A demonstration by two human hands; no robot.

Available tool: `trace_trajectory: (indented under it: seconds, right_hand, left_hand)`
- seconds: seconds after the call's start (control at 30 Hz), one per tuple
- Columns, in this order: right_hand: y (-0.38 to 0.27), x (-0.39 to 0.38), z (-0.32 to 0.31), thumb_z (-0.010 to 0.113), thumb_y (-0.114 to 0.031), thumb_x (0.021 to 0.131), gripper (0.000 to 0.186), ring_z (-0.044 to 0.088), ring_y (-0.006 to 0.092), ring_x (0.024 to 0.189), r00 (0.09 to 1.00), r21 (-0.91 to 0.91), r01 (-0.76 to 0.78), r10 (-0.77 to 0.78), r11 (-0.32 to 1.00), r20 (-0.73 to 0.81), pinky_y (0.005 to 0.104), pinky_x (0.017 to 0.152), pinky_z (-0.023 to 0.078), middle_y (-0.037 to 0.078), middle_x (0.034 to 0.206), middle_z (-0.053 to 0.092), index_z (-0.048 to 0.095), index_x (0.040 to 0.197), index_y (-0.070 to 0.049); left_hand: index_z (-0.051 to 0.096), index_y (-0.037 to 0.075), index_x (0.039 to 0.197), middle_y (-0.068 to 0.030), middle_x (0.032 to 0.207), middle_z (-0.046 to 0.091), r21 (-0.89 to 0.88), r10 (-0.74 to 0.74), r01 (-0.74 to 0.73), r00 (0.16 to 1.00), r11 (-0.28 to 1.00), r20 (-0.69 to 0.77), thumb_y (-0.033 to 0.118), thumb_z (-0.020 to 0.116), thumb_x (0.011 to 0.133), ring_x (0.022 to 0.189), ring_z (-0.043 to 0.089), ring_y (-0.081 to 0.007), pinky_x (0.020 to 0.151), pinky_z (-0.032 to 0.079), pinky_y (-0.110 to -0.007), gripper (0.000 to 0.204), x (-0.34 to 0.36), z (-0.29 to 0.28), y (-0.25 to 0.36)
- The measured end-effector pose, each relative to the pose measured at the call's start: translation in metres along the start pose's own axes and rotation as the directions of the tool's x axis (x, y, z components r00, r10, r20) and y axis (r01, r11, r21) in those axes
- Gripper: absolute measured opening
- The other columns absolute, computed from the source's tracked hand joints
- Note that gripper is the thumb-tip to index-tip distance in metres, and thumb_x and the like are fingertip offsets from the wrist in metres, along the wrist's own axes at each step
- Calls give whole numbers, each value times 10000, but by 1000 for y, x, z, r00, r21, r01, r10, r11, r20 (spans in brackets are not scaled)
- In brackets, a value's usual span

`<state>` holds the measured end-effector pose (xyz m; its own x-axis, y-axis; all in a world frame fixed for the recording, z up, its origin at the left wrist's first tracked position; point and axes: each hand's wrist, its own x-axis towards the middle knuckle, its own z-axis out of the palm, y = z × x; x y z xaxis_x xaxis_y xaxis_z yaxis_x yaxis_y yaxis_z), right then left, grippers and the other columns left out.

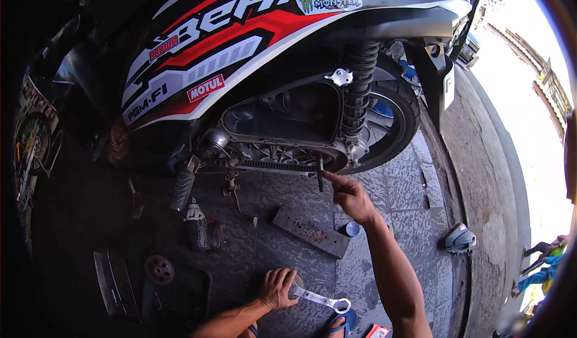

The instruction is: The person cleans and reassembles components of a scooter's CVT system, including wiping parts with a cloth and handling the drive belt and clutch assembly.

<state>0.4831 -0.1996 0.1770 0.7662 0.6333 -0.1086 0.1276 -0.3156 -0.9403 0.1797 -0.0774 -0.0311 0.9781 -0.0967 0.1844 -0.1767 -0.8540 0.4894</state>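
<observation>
At 6 o'clock, nearest me, my left hand (275,288) rests on the tiled floor (384,182), fingers curled over the ring end of a bright steel spanner (318,298); the grip is loosely closed on it, and the tool lies flat, its far end pointing to 4 o'clock. Further out, toward 12 o'clock, my right hand (351,198) reaches up with the forefinger extended to a dark, slim rod-like tool (320,173) standing at the lower edge of the scooter's open drive case (282,124); that grip is not closed on anything I can see. I judge the step in hand to be work on a fastener at the case's underside, and the next move calls for a firm seat on that tool. Between the hands lie a rough grey block (311,231) and a small blue cap (352,228). Beyond: ribbed cast metal, a coiled black shock spring (360,85), a treaded rubber tyre (404,112).
</observation>
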Motion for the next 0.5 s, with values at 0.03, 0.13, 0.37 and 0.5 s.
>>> trace_trajectory:
  seconds: [0.03, 0.13, 0.37, 0.5]
  right_hand:
    - [23, -1, -3, 520, 27, 738, 657, 496, 110, 625, 1000, -99, -6, 7, 995, 15, 239, 657, 440, -42, 664, 465, 592, 1383, -70]
    - [67, -15, -12, 552, -14, 749, 607, 646, 271, 744, 987, -658, -77, -33, 749, -154, 340, 757, 513, 96, 724, 615, 617, 1348, -91]
    - [114, -65, 8, 570, -133, 792, 583, 682, 343, 716, 986, -481, -169, 148, 860, -82, 454, 717, 510, 262, 720, 642, 570, 1366, -33]
    - [165, -115, 34, 675, -210, 779, 560, 685, 412, 969, 986, -524, -110, 160, 844, 52, 465, 850, 546, 283, 1101, 677, 606, 1295, -3]
  left_hand:
    - [540, 72, 1347, -142, 1299, 514, -6, 7, -6, 1000, 1000, 14, 463, 810, 627, 1203, 491, -332, 1020, 369, -500, 863, 1, 1, 2]
    - [538, 56, 1349, -154, 1302, 505, 9, 6, -7, 999, 1000, 43, 476, 810, 640, 1213, 486, -339, 1013, 366, -514, 868, 6, -2, 5]
    - [526, 18, 1276, -203, 1237, 504, -16, 60, -61, 997, 998, -53, 442, 854, 538, 1111, 496, -395, 970, 371, -563, 912, 10, 5, 14]
    - [457, 15, 1403, -253, 1358, 483, 45, 41, -43, 998, 998, 47, 464, 764, 706, 1225, 480, -448, 1034, 370, -584, 884, 3, -5, 31]
